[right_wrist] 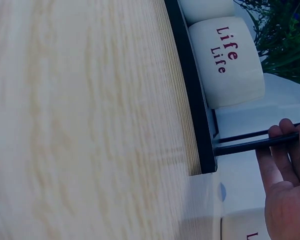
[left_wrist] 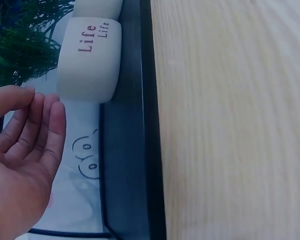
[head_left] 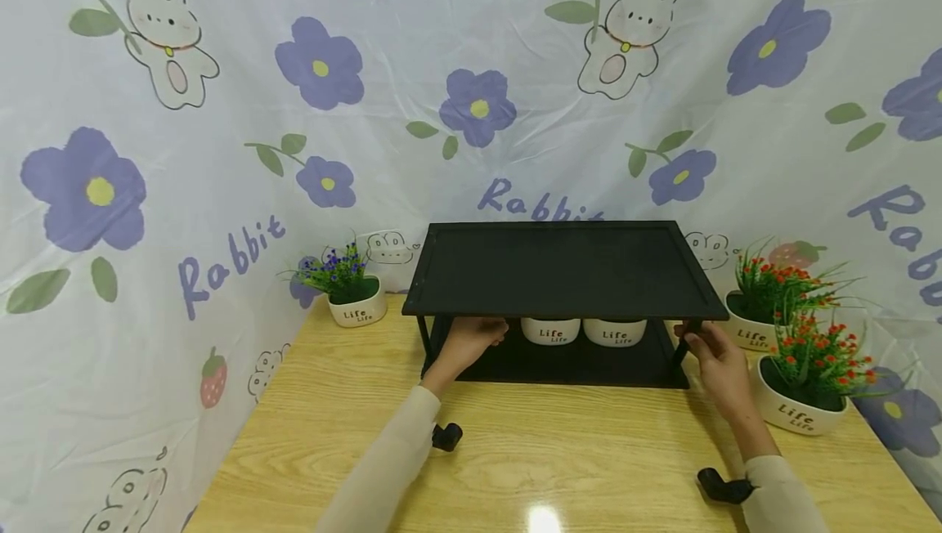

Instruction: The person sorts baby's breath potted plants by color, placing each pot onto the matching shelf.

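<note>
A black two-tier shelf (head_left: 567, 267) stands on the wooden table, two white "Life" pots, the left pot (head_left: 550, 333) and the right pot (head_left: 615, 334), side by side on its lower tier. Their green plants show in the wrist views. My left hand (head_left: 473, 340) reaches between the tiers from the left. Its fingers bend loosely, thumb near the fingertips, holding nothing, right by the end of a white pot (left_wrist: 90, 65). My right hand (head_left: 721, 365) grips the front right post (right_wrist: 255, 145) of the shelf, thumb and fingers around it.
A potted purple-flowered plant (head_left: 356, 304) stands left of the shelf. To the right are two red-flowered plants, the rear pot (head_left: 751, 330) and the front pot (head_left: 798, 402), close to my right hand. A patterned cloth (head_left: 397, 149) hangs behind the table (head_left: 559, 443).
</note>
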